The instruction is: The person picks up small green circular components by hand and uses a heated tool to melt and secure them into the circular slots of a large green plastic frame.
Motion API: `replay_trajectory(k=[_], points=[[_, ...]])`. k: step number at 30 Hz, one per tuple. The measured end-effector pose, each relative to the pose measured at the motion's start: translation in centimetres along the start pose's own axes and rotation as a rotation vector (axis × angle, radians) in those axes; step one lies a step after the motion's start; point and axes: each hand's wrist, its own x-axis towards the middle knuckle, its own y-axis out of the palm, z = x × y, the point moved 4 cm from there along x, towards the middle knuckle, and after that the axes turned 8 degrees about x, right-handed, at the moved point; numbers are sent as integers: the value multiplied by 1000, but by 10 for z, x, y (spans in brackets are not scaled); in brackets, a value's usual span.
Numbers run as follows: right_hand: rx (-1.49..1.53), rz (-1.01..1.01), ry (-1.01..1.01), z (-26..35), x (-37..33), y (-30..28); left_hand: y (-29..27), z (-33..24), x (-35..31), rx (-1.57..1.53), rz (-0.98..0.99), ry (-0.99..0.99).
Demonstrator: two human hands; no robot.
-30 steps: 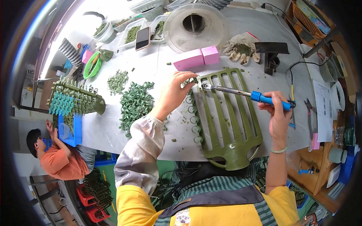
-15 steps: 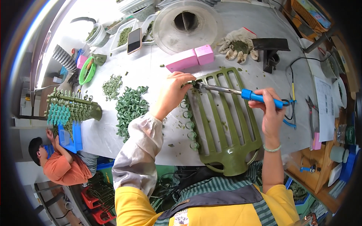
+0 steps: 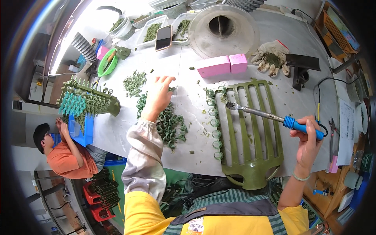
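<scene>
My left hand (image 3: 158, 96) is over a pile of dark green rings (image 3: 171, 127), fingers apart, and I see nothing held in it. In my right hand (image 3: 307, 138) is a soldering iron with a blue handle (image 3: 298, 126) and a flat metal tip (image 3: 233, 105). Its tip is above the upper left part of an olive-green slotted rack (image 3: 250, 166), which lies flat on the table. Several green rings (image 3: 216, 134) line the rack's left edge. Another ring (image 3: 222, 89) sits at its upper left corner.
Pink blocks (image 3: 213, 66), a stained glove (image 3: 272, 58), a black stand (image 3: 300, 70) and a phone (image 3: 163, 38) lie beyond the rack. Paler rings (image 3: 134, 83) and a ring-covered green piece (image 3: 88, 101) are to the left. A co-worker in orange (image 3: 72, 156) sits at far left.
My left hand has left the rack's upper left corner and moved left to the ring pile. The iron's tip has drawn back right from that corner. The whole view has shifted.
</scene>
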Motion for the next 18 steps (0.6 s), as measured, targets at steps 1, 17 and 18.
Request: replay_trajectory(k=[1, 17, 18], points=[[1, 2, 0, 0, 0, 1, 2, 3, -4, 2, -1, -2], [-12, -35, -35, 14, -12, 4, 2, 36, -18, -240, 1, -315], [-12, -38, -40, 14, -12, 4, 4, 32, -21, -97, 7, -278]])
